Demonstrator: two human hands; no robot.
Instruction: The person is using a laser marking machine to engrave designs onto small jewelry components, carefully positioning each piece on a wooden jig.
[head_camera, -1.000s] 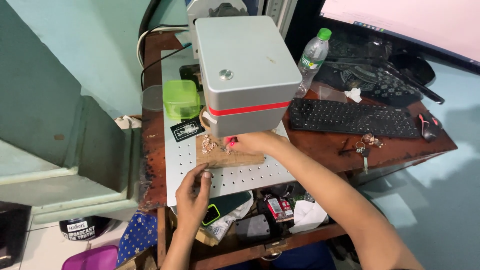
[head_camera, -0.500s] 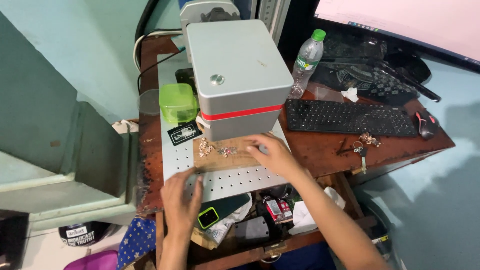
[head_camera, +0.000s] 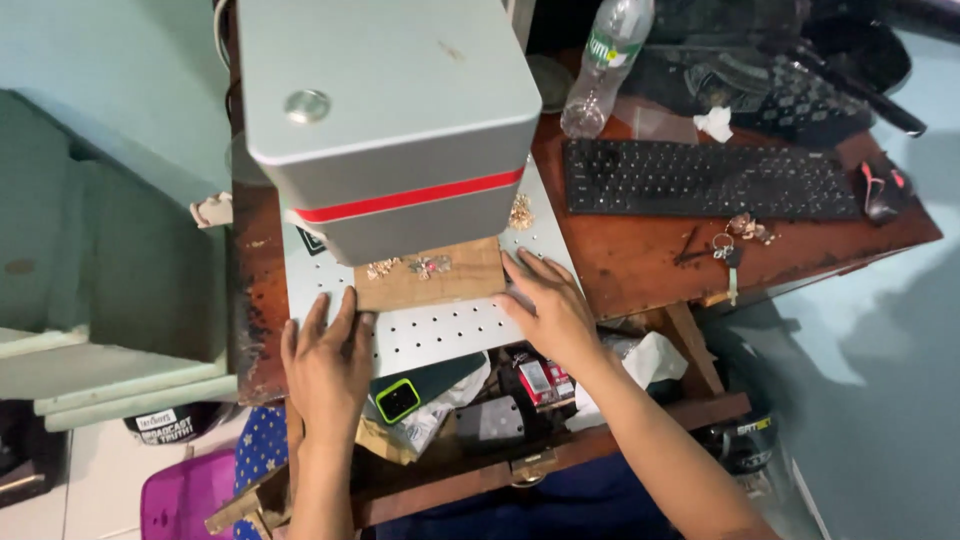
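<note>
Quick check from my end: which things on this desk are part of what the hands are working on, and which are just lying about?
In hand:
left hand
right hand
flat wooden board
small gold pieces
perforated metal plate
grey box-shaped machine with a red stripe

Lying about:
black keyboard
clear plastic bottle
key bunch
white tissue

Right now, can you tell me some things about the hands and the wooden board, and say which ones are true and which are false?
1. Both hands touch the wooden board. True: the left hand is at its left corner, the right hand at its right edge.
2. The board lies on a perforated metal plate. True.
3. The grey machine has a blue stripe. False: the stripe is red.
4. The right hand holds the plastic bottle. False: the bottle stands alone behind the keyboard.
5. Small shiny bits lie on the board. True.
</note>
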